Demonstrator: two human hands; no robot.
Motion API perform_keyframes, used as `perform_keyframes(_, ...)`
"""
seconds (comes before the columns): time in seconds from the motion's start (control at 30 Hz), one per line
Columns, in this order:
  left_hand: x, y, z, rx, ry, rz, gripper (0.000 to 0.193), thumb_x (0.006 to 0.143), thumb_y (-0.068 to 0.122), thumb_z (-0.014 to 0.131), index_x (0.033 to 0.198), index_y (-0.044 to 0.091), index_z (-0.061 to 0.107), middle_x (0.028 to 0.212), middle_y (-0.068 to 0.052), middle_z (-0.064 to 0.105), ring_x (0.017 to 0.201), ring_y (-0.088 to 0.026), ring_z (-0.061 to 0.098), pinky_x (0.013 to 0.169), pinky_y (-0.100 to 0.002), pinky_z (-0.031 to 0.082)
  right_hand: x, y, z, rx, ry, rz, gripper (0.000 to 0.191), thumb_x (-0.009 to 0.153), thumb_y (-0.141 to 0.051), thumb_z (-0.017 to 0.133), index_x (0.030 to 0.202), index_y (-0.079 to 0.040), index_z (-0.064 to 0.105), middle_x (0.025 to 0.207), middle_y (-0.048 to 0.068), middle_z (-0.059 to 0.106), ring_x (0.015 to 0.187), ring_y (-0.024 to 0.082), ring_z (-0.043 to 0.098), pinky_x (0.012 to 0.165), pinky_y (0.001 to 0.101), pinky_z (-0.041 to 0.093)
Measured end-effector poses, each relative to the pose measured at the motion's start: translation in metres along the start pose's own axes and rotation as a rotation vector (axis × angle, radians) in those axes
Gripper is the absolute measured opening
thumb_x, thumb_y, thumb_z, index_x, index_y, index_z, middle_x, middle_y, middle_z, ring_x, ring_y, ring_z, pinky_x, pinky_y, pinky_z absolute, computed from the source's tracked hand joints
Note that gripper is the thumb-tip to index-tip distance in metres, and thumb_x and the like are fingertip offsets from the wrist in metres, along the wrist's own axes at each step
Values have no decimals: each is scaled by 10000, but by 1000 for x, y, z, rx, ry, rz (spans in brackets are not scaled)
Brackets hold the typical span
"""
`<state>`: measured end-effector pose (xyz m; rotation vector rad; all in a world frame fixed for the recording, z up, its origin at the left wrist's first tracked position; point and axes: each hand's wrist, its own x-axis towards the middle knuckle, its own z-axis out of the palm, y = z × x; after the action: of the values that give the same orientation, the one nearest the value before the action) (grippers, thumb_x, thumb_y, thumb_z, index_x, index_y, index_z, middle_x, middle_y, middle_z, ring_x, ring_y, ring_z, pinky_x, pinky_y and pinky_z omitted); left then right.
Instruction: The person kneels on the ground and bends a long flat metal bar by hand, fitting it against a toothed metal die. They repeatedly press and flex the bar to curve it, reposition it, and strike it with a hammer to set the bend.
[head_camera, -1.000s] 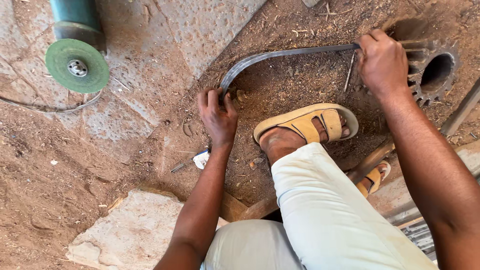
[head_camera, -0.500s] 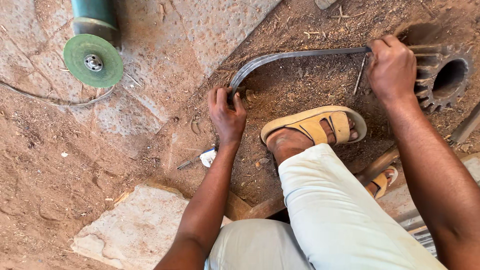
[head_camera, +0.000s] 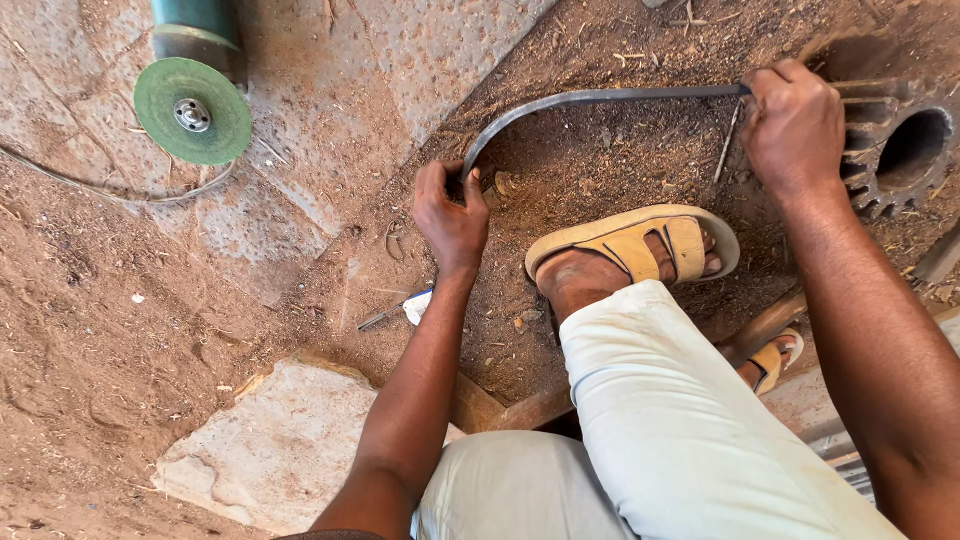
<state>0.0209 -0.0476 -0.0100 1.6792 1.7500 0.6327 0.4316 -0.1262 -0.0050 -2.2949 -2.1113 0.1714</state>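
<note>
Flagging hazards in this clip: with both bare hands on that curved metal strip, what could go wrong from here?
1. The curved metal strip looks sprung between the left hand and right hand; if either grip slips, it could whip back or cut a bare palm.
2. The sandalled foot sits just below the strip, toes exposed.
3. The right hand works beside the toothed gear, so knuckles could strike its teeth.

Arms: bare, no sleeves (both forearms uncovered)
Trousers (head_camera: 690, 440): pale grey-white, lower right of frame
Sandals (head_camera: 640, 240): tan, strapped, thick soles
</note>
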Motion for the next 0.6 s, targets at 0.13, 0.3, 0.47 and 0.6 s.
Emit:
perform_keyframes(0.13, 1, 1, -2, 3, -15, -19, 149, 887, 102, 806, 915, 64, 664, 894, -56, 678, 783, -151, 667, 675, -322, 592, 0, -5, -6, 19, 17, 0, 194, 1127, 57, 596, 1096, 0, 779, 934, 157, 743, 851, 239, 756, 784, 374, 657)
perform_keyframes(0.3, 1, 8, -9, -14, -19, 3, 147, 907, 101, 801, 939, 53, 666, 895, -54, 681, 800, -157, 680, 680, -323, 591, 3, -13, -16, 26, 29, -6, 171, 1086, 66, 623, 1105, -2, 778, 953, 155, 745, 854, 243, 758, 812, 382, 652)
perform_keyframes(0.47, 1, 12, -13, 21, -38, 32, 149, 903, 72, 784, 953, 33, 649, 907, -77, 660, 813, -168, 675, 707, -337, 594, 2, -14, -19, 29, 29, -5, 191, 1049, 87, 616, 1091, -1, 780, 963, 155, 749, 855, 253, 759, 814, 392, 650)
perform_keyframes(0.6, 2, 8, -9, 67, -53, 43, 135, 898, 61, 780, 940, 42, 654, 916, -72, 662, 814, -164, 667, 718, -330, 596, -1, -8, -10, 11, 33, -3, 160, 1094, 63, 625, 1091, 11, 776, 954, 165, 742, 847, 240, 761, 778, 352, 659)
